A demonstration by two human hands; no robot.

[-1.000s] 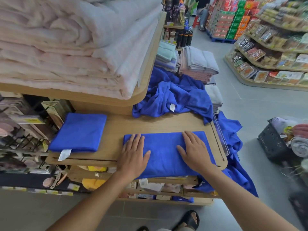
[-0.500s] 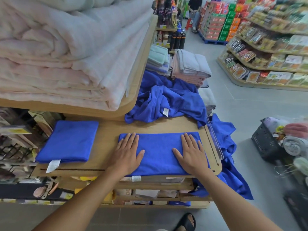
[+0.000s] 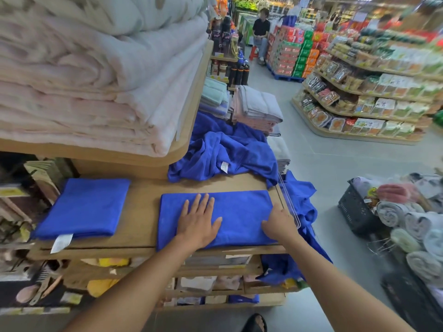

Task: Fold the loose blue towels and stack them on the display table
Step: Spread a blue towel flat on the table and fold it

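Note:
A blue towel (image 3: 239, 212), folded into a long strip, lies on the wooden display table (image 3: 143, 212) in front of me. My left hand (image 3: 199, 224) rests flat on its middle with the fingers spread. My right hand (image 3: 279, 224) is at the strip's right end, thumb on top and fingers bent over the edge, gripping it. A finished folded blue towel (image 3: 84, 207) lies to the left on the table. Behind lies a heap of loose blue towels (image 3: 227, 152), and more blue cloth (image 3: 302, 200) hangs off the table's right side.
An upper shelf (image 3: 182, 144) stacked with pale blankets overhangs the table's back left. A clear plastic divider (image 3: 287, 200) edges the table on the right. A dark basket (image 3: 354, 212) with rolled towels stands on the floor to the right. A person sits far down the aisle.
My right hand slid from the middle of the strip to its right end and bent its fingers over the edge. My left hand moved toward the centre and stays flat.

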